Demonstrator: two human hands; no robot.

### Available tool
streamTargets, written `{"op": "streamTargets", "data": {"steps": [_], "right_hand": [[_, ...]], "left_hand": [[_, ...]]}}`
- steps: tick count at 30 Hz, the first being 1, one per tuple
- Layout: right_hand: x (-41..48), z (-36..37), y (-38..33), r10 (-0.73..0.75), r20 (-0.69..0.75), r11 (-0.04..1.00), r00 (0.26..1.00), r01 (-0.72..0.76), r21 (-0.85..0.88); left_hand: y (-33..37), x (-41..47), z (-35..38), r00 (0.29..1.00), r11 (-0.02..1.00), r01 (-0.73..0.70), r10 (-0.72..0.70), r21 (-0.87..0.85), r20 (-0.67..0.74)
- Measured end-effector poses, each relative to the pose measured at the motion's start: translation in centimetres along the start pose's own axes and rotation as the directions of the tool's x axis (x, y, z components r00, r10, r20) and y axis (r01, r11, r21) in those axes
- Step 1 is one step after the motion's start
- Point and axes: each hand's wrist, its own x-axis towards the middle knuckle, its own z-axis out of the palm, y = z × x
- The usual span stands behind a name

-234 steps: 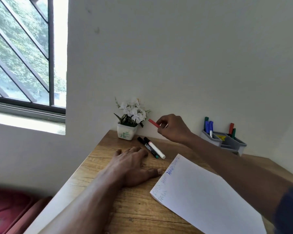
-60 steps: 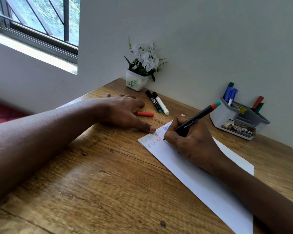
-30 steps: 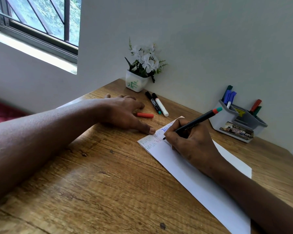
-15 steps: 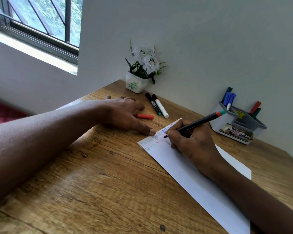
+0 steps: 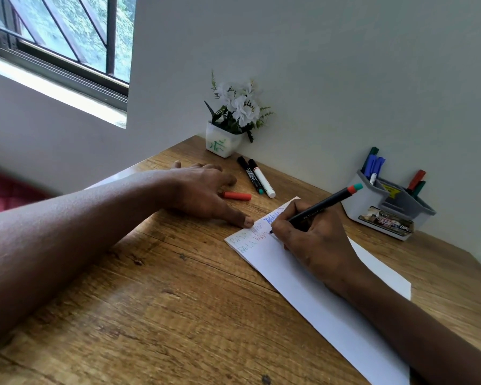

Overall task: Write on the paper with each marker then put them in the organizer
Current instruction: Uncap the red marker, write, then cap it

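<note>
Our right hand [image 5: 317,245] has the black marker [image 5: 320,208] pinched low on the barrel, pen-style. Its tip is down on the top corner of the paper [image 5: 317,301], next to some lines of coloured writing. Our left hand [image 5: 203,190] lies flat and relaxed on the surface [image 5: 178,301], gripping nothing, with the thumb tip right at the paper's edge. A red cap [image 5: 235,195] sits just beside that hand, and we'd guess it goes with this marker. There are two more markers [image 5: 261,177] lying side by side near the flower pot [image 5: 222,141]. The grey organizer [image 5: 386,215] by the wall already has a few standing in it.

Handling-wise these look like light, stiff plastic sticks, nothing fragile, but smooth enough to roll on wood. A low grip works for writing. For capping it and dropping it in the organizer we'd shift to mid-barrel. The paper's thin and will probably slide, so a flat hand on it helps.
</note>
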Motion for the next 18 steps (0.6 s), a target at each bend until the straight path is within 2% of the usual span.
{"op": "streamTargets", "data": {"steps": [3, 5, 8, 12, 15, 18], "right_hand": [[-0.1, 0.0, -0.1, 0.029, 0.04, 0.996, 0.999, -0.032, 0.082], [0.1, -0.1, 0.1, 0.088, 0.011, 0.978, 0.996, -0.088, 0.19], [0.4, -0.7, 0.2, 0.212, 0.016, 0.875, 0.977, -0.197, 0.443], [0.8, -1.2, 0.6, 0.225, 0.113, 0.722, 0.968, -0.243, 0.648], [1.0, -1.5, 1.0, 0.207, 0.182, 0.629, 0.961, -0.273, 0.728], [1.1, -1.8, 1.0, 0.213, 0.202, 0.564, 0.956, -0.289, 0.773]], "left_hand": [[-0.1, 0.0, -0.1, 1.0, 1.0, -0.006, 0.006, 0.004, -0.006], [-0.1, -0.1, -0.1, 1.0, 1.0, -0.014, 0.014, -0.004, -0.018], [-0.3, -0.3, 0.4, 0.996, 0.999, -0.04, 0.037, -0.032, -0.087], [-0.3, -0.5, 0.8, 0.947, 0.978, -0.134, 0.079, -0.158, -0.312], [0.2, -0.4, 1.3, 0.9, 0.979, -0.182, 0.127, -0.095, -0.418], [0.5, -0.1, 1.7, 0.908, 0.992, -0.125, 0.109, -0.012, -0.404]]}}
